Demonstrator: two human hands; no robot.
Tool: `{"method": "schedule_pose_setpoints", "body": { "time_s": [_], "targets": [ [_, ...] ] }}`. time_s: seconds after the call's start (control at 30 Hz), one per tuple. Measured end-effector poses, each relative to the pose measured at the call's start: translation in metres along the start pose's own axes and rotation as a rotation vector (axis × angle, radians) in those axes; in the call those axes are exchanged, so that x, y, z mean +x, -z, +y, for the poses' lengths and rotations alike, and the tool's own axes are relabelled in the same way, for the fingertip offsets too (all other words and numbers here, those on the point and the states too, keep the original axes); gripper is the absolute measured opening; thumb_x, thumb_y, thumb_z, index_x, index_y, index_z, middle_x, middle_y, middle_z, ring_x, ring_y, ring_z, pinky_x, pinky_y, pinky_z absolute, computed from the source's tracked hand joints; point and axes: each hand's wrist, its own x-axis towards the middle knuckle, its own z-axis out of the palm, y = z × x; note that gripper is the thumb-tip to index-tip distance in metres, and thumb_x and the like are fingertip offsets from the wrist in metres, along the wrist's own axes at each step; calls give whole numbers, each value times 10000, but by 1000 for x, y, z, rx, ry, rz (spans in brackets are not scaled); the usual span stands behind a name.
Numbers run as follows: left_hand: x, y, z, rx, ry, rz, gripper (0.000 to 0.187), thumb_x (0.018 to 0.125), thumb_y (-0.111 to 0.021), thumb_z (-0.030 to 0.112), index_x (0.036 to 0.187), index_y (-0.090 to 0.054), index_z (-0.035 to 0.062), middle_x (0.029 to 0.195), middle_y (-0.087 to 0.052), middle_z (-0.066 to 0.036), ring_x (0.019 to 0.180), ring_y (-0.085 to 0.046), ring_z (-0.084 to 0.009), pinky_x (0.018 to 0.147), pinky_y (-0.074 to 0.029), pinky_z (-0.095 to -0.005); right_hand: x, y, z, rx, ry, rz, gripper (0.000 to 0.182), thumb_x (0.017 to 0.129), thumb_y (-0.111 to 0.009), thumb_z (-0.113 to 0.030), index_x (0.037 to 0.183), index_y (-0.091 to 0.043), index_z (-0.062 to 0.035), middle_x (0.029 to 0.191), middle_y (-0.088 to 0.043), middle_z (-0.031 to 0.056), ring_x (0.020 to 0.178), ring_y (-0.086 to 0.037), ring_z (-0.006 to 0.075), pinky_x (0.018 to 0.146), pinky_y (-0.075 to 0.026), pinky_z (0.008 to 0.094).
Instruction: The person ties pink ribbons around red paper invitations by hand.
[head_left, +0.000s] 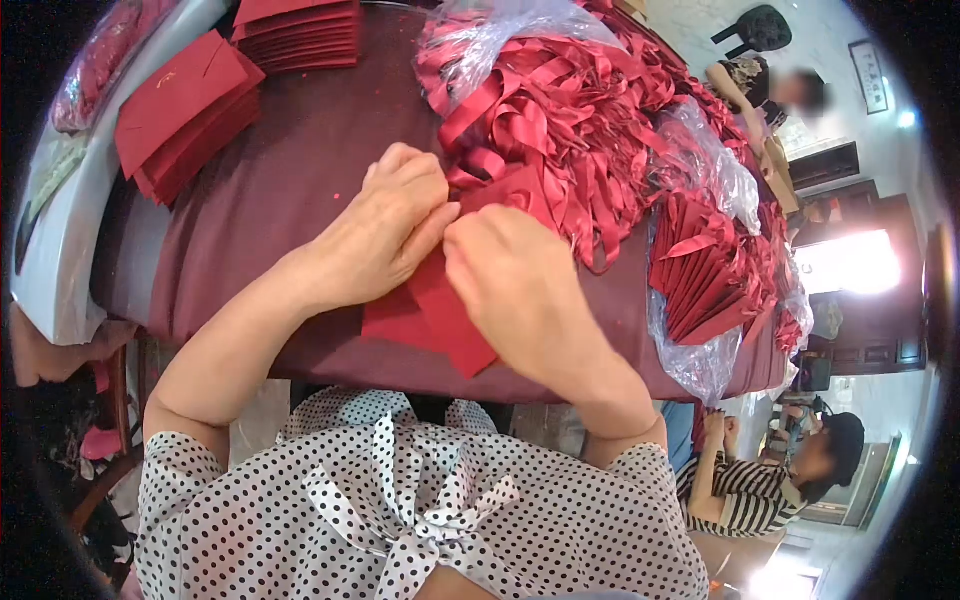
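Note:
Near the front edge of the table, both my hands are closed over a red paper envelope. My left hand has its fingers curled at the envelope's upper part, thumb pointing toward the other hand. Close beside it, my right hand pinches at the same spot, its fingertips hidden and slightly blurred. Just beyond my fingers lies a large heap of red satin ribbons, partly under clear plastic. Whether a ribbon end sits between my fingertips cannot be made out.
Stacked red envelopes stand at the left, with another stack behind. More ribboned envelopes lie in a plastic bag at the right. A dark red cloth covers the table. A person in stripes sits at the right; another person is farther back.

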Motion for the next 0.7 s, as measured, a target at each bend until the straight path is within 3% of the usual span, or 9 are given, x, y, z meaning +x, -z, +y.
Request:
{"method": "schedule_pose_setpoints", "body": {
  "time_s": [0.1,0.17,0.27,0.47,0.57,0.7],
  "targets": [
    [2,2,1,-209,7,60,161,933,-495,107,807,-464,11,817,-433,-121,850,-421,-299,828,-361,-381,2,-3,-1,-75,33,38,101,764,-558,-65,846,-542,-9,791,-546,135,749,-562,279,673,-466,360],
    [2,5,-1,-256,-26,58,155,938,-486,109,814,-470,17,824,-438,-119,859,-423,-296,835,-359,-379,7,-3,7,270,-136,84,145,789,-614,-62,903,-547,-3,769,-591,122,716,-606,291,645,-489,374],
    [3,7,3,-309,-96,45,145,945,-484,134,845,-501,29,846,-465,-113,913,-430,-293,861,-360,-380,14,18,9,691,-450,-38,229,812,-660,-55,1004,-544,-12,760,-643,139,697,-654,277,634,-509,355],
    [-1,16,-2,-405,-40,-189,234,959,-502,229,867,-564,23,900,-546,-95,998,-456,-274,889,-378,-393,-1,15,9,396,-191,-64,193,824,-664,-86,968,-549,-27,805,-623,140,744,-633,323,652,-499,394],
    [2,27,-8,-434,52,-380,176,937,-513,201,926,-605,52,946,-584,-76,1013,-473,-241,893,-395,-364,-8,13,5,312,-110,-35,159,825,-663,-91,924,-552,-36,807,-615,125,758,-628,300,654,-492,380],
    [-4,25,-8,-398,-9,-493,113,891,-579,161,929,-624,65,960,-595,-50,1011,-463,-228,878,-384,-355,-20,9,-2,315,-142,-13,176,807,-681,-94,936,-578,-35,816,-629,105,756,-632,266,651,-497,360]
  ]
}}
